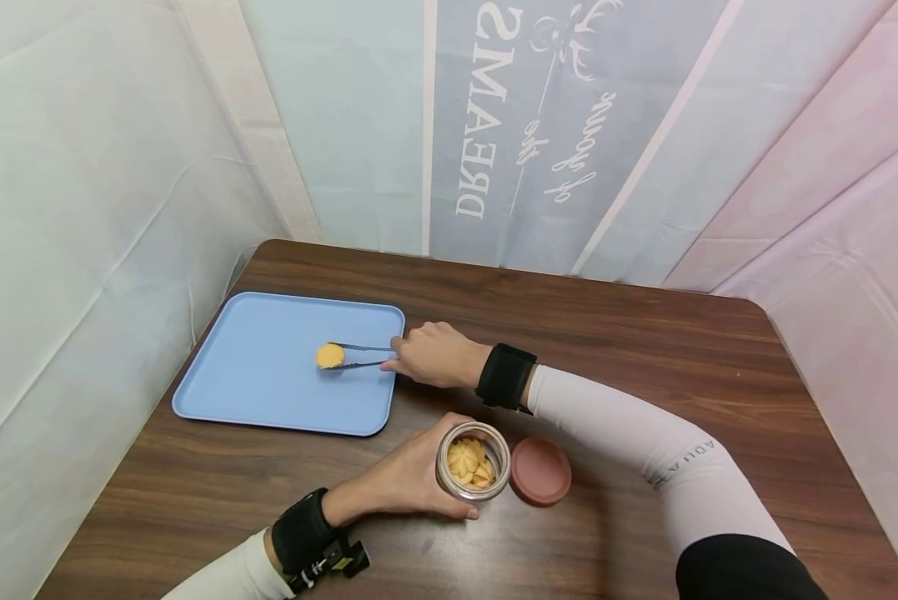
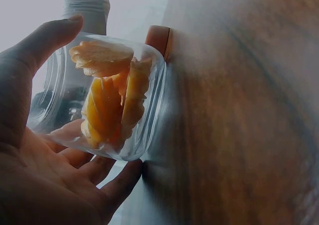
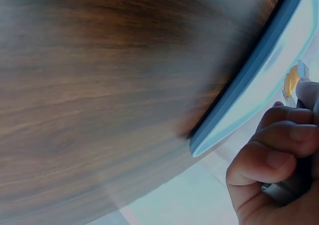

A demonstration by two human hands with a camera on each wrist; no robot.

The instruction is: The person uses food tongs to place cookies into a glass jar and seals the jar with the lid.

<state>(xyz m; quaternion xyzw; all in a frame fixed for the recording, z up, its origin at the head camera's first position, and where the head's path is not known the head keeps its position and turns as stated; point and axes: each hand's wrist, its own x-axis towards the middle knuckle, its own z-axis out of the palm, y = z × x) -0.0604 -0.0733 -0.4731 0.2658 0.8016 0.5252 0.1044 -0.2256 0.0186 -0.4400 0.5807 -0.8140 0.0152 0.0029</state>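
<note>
My right hand (image 1: pixel 437 354) grips a pair of tongs (image 1: pixel 362 347) over the right part of a blue tray (image 1: pixel 268 404). Between the tong tips is a round yellow cookie (image 1: pixel 330 356); whether it touches the tray I cannot tell. In the right wrist view the fingers (image 3: pixel 271 160) curl around the dark tong handle. My left hand (image 1: pixel 411 475) holds a clear jar (image 1: pixel 504 454) whose mouth faces up. Several flower-shaped cookies (image 2: pixel 107 105) lie inside it, seen through its wall in the left wrist view.
A reddish-brown round lid (image 1: pixel 541 472) lies on the wooden table (image 1: pixel 644 333) just right of the jar. Cloth walls (image 1: pixel 118 208) enclose the table at the back and sides. The tray's raised rim runs near the table's left edge.
</note>
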